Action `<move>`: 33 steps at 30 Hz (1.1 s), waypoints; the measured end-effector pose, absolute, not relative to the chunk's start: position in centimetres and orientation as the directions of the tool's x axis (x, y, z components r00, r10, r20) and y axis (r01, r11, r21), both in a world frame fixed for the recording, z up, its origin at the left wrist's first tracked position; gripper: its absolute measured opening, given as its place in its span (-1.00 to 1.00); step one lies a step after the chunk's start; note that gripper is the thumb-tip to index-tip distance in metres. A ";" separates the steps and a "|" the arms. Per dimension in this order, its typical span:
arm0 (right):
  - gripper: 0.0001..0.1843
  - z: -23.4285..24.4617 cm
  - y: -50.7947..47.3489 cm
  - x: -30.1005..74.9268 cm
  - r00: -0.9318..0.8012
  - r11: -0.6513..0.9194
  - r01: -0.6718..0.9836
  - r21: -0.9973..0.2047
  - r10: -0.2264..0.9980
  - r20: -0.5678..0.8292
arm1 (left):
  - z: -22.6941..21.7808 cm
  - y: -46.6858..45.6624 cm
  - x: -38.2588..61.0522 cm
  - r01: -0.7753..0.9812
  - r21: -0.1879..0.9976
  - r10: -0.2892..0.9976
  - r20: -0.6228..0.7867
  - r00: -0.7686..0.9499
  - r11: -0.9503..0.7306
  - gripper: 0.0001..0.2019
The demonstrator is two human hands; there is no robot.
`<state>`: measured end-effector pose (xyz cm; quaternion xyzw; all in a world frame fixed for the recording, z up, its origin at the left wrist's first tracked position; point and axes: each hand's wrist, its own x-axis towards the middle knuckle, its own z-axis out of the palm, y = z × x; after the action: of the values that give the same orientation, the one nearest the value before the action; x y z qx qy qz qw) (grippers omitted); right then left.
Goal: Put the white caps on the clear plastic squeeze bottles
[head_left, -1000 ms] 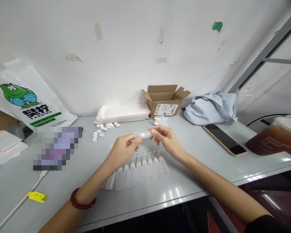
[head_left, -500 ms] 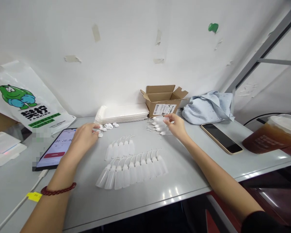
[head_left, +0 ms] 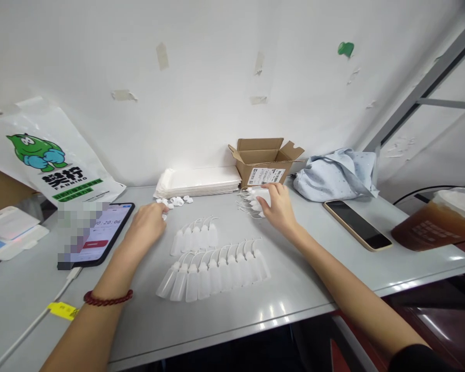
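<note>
My left hand is at the near edge of a small heap of white caps, its fingers curled; whatever lies between them is hidden. Across the table, my right hand has its thumb and fingers around a translucent white squeeze bottle with a thin spout, at the top of a small pile. Between my hands, more such bottles with thin curved tubes lie side by side in a long row. Behind them is a shorter row of bottles.
An open cardboard box and a stack of white flat packets stand against the wall. On the left are a lit phone and a printed bag. A light blue cloth, a dark-screened phone and a drink cup are on the right.
My left hand has moved slightly right, its fingers curling in closer to the caps. My right hand has settled further over the top of the bottle pile. The view has shifted slightly.
</note>
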<state>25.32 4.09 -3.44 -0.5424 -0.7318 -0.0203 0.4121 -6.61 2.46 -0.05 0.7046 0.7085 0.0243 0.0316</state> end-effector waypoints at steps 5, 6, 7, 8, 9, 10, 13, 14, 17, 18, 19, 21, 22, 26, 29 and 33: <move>-0.75 -2.1 1.0 22.2 -0.485 0.631 0.504 -0.590 0.772 0.412 | -0.6 2.6 -6.4 0.996 0.090 1.000 -0.022 0.014 -0.012 -0.60; -0.74 -2.0 0.5 21.7 -0.566 0.648 0.462 -0.605 0.741 0.362 | -0.7 2.7 -6.3 0.996 0.089 1.000 -0.023 0.021 -0.019 -0.61; -0.72 -2.0 0.2 21.3 -0.642 0.670 0.426 -0.608 0.697 0.319 | -0.8 2.7 -6.1 0.996 0.087 0.999 -0.024 0.027 -0.025 -0.62; -0.71 -2.0 0.0 21.0 -0.705 0.691 0.397 -0.604 0.651 0.282 | -0.9 2.7 -6.0 0.996 0.083 0.999 -0.024 0.032 -0.030 -0.63; -0.70 -2.1 -0.2 20.8 -0.754 0.713 0.375 -0.593 0.606 0.253 | -0.9 2.7 -5.9 0.996 0.080 0.999 -0.024 0.036 -0.034 -0.64; -0.70 -2.3 -0.2 20.7 -0.787 0.729 0.362 -0.581 0.573 0.229 | -1.0 2.7 -5.8 0.996 0.077 0.999 -0.024 0.043 -0.041 -0.66; -0.68 -2.5 -0.1 20.6 -0.816 0.756 0.370 -0.540 0.542 0.200 | -1.1 2.5 -5.5 0.996 0.067 0.997 -0.027 0.068 -0.066 -0.70; -0.68 -2.4 -0.1 20.5 -0.815 0.759 0.379 -0.529 0.544 0.198 | -1.1 2.4 -5.5 0.995 0.063 0.997 -0.027 0.075 -0.073 -0.71; -0.67 -2.3 -0.3 20.1 -0.811 0.764 0.398 -0.508 0.552 0.196 | -1.1 2.2 -5.4 0.995 0.047 0.996 -0.024 0.084 -0.083 -0.72; -0.67 -2.2 -0.4 19.9 -0.809 0.764 0.403 -0.504 0.555 0.195 | -1.1 2.1 -5.3 0.996 0.040 0.996 -0.023 0.086 -0.085 -0.72; -0.67 -2.2 -0.5 19.8 -0.807 0.764 0.407 -0.501 0.558 0.196 | -1.1 2.1 -5.3 0.996 0.034 0.996 -0.023 0.088 -0.087 -0.72; -0.67 -2.2 -0.5 19.5 -0.803 0.766 0.412 -0.494 0.561 0.199 | -1.2 2.1 -5.3 0.996 0.021 0.996 -0.025 0.090 -0.089 -0.72; -0.66 -2.2 -0.5 19.5 -0.802 0.768 0.413 -0.489 0.561 0.204 | -1.2 2.1 -5.3 0.996 0.014 0.996 -0.026 0.089 -0.088 -0.71; -0.66 -2.5 -0.2 19.7 -0.788 0.766 0.430 -0.477 0.577 0.216 | -1.1 2.1 -5.1 0.996 -0.006 0.996 -0.039 0.083 -0.084 -0.72; -0.69 -2.9 0.2 20.0 -0.772 0.754 0.455 -0.473 0.599 0.213 | -0.8 1.9 -5.0 0.996 -0.009 0.995 -0.046 0.087 -0.088 -0.72; -0.72 -3.2 0.5 20.3 -0.752 0.740 0.499 -0.452 0.628 0.199 | -0.5 1.5 -4.8 0.997 0.003 0.996 -0.046 0.081 -0.080 -0.73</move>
<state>20.26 0.52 -3.21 -0.3073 -0.9167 0.1888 0.1717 -4.81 1.51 -0.53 0.7348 0.6779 -0.0157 0.0168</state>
